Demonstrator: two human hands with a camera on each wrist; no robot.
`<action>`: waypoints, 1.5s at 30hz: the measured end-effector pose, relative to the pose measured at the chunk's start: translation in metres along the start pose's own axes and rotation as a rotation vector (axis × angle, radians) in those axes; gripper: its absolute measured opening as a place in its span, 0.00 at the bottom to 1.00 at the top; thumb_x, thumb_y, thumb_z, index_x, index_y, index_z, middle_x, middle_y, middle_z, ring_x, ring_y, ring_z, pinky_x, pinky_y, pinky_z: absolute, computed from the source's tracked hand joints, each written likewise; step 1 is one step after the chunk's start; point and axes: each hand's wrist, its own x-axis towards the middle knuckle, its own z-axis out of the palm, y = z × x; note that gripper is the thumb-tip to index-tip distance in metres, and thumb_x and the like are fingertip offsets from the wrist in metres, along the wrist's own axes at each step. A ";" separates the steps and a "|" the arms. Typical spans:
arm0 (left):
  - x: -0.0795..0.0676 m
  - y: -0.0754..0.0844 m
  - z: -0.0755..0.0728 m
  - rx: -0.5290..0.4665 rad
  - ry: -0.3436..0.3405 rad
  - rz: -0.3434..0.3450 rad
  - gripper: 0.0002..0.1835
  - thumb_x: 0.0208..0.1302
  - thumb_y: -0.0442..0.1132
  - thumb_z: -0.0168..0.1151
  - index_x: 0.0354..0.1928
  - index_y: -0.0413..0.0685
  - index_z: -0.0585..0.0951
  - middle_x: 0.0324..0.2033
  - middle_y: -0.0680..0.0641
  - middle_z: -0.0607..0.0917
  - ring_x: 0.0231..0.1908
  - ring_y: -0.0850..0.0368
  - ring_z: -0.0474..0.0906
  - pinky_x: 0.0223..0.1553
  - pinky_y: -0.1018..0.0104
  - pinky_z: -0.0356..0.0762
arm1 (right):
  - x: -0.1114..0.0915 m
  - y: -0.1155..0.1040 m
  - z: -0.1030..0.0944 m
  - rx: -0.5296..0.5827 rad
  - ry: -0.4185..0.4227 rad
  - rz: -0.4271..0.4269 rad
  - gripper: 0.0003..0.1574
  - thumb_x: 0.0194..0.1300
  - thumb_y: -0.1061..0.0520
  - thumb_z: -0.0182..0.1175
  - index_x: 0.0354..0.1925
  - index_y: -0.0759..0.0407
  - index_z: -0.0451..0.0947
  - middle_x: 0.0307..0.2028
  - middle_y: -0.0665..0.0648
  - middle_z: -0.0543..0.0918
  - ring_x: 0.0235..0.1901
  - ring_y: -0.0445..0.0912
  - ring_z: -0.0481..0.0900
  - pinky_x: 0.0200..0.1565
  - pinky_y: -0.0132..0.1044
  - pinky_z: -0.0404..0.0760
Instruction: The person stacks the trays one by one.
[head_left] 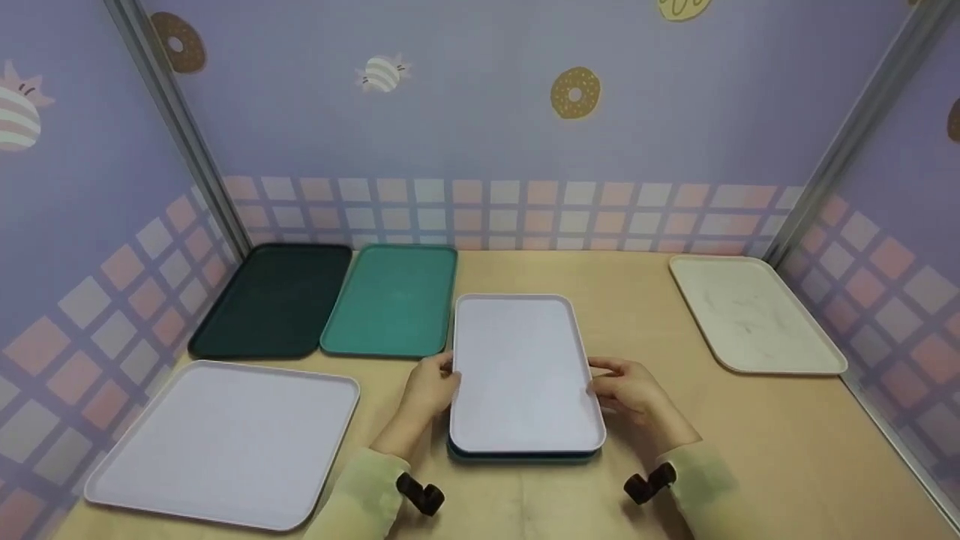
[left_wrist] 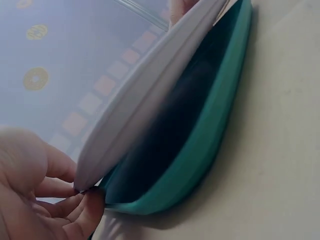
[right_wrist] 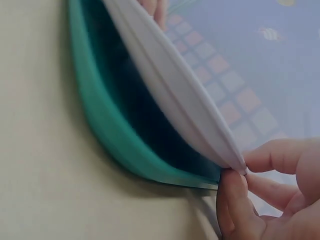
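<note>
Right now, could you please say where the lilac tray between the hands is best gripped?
Probably by both long rims, from left and right, as left hand and right hand do: the lilac tray is thin-edged, raised above the teal tray.

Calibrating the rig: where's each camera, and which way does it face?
Head: on the head, facing forward and down at the held white tray; left hand, right hand, sleeves show.
Left wrist: on that wrist, facing across that tray toward the wall; left hand, some right-hand fingers show.
Right wrist: on that wrist, facing likewise from the opposite side; right hand, some left-hand fingers show.
Both wrist views share the held white tray over a green tray.
</note>
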 end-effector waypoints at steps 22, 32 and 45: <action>-0.002 -0.002 0.001 0.130 0.018 -0.002 0.16 0.65 0.24 0.57 0.54 0.27 0.83 0.41 0.34 0.86 0.45 0.45 0.81 0.51 0.48 0.82 | -0.005 -0.002 0.018 -0.366 0.161 -0.029 0.36 0.59 0.71 0.61 0.67 0.74 0.72 0.42 0.66 0.83 0.31 0.45 0.83 0.34 0.34 0.85; -0.005 0.006 -0.005 0.180 -0.053 -0.073 0.07 0.62 0.25 0.62 0.41 0.31 0.83 0.39 0.37 0.87 0.43 0.47 0.81 0.50 0.48 0.82 | -0.005 -0.003 0.017 -0.397 0.148 -0.057 0.34 0.60 0.73 0.63 0.66 0.76 0.72 0.43 0.69 0.84 0.34 0.45 0.82 0.35 0.34 0.84; -0.006 0.004 0.005 0.102 0.002 -0.059 0.15 0.63 0.24 0.62 0.51 0.31 0.86 0.41 0.38 0.88 0.43 0.48 0.83 0.49 0.52 0.84 | -0.006 -0.004 0.012 -0.407 0.142 -0.051 0.34 0.61 0.72 0.63 0.65 0.77 0.71 0.44 0.70 0.84 0.35 0.46 0.84 0.37 0.40 0.88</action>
